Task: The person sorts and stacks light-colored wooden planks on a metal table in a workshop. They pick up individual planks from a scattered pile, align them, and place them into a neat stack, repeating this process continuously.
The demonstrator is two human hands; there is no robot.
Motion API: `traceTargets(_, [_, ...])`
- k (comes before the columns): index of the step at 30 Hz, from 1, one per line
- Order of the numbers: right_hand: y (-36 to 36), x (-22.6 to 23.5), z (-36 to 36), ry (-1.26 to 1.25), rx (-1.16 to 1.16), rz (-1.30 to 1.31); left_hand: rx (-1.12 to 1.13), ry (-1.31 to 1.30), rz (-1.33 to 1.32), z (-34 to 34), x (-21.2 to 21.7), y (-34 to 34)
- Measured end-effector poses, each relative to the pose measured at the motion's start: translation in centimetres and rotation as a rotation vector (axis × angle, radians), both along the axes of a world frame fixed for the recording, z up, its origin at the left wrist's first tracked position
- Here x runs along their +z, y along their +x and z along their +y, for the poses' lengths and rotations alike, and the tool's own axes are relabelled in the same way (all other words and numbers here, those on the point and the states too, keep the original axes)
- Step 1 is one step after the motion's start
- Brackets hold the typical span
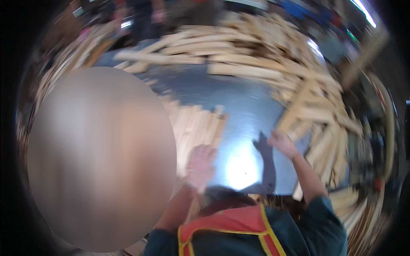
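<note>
Big messy workspace here, and a lot of it is motion-smeared. A large blurred beige-grey oval point(102, 160) blocks most of the left side, so no clue what's behind it. The shiny dark metal tabletop point(230, 91) is hemmed in by a loose heap of pale wooden slats point(245, 70) along the far edge, which runs into a jumbled pile of light wooden strips point(329, 145) on the right, lots of them crossing each other. More long wooden strips point(77, 55) sit upper left. Off to the right there's a thick tan hose point(365, 59), and someone in dark clothing point(143, 19) stands at the back.

As for what's holding what, the tabletop carries a side-by-side row of pale wooden slats point(198, 123), left of the bright glare. The left hand point(200, 166) lies flattened over its near end. The right hand point(282, 143) is at the near end of a slanted pale wooden plank point(296, 106), fingers bent; can't tell if it's actually gripping.
</note>
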State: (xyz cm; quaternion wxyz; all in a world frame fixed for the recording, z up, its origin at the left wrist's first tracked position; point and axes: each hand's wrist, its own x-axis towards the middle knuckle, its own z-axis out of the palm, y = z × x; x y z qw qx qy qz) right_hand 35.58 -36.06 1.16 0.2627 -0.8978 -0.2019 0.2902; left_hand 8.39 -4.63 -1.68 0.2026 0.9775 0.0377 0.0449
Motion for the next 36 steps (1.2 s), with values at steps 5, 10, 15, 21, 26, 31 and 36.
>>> traceTargets(5, [11.9, 1.4, -5.3, -0.246, -0.339, -0.483, -0.019, 0.133, -0.090, 0.2, -0.2, -0.8])
traceTargets(10, [19.2, 0.7, -4.0, -0.383, -0.704, -0.484, -0.063, 0.143, -0.056, -1.8, 4.2, 2.6])
traceTargets(15, [20.0, -3.4, 0.3, -0.434, -0.736, -0.512, -0.031, 0.160, -0.073, -1.9, 3.3, 1.2])
traceTargets(21, [6.3, -2.8, -2.1, 0.742, -0.893, -0.005, -0.049, 0.159, -0.075, -0.9, 2.2, 1.5])
traceTargets(26, [-8.7, -5.3, 1.3, 1.022, -0.949, 0.725, -0.006, 0.160, -0.047, -1.2, 1.4, 0.1])
traceTargets(31, [-14.3, -6.7, 1.0, 1.022, -0.992, 0.906, -0.043, 0.121, -0.111, -0.9, 0.2, 0.0])
traceTargets(36, [-13.7, 1.2, -0.3, 1.134, -0.787, 0.921, -0.012, 0.224, -0.076, -1.4, 0.0, -1.3])
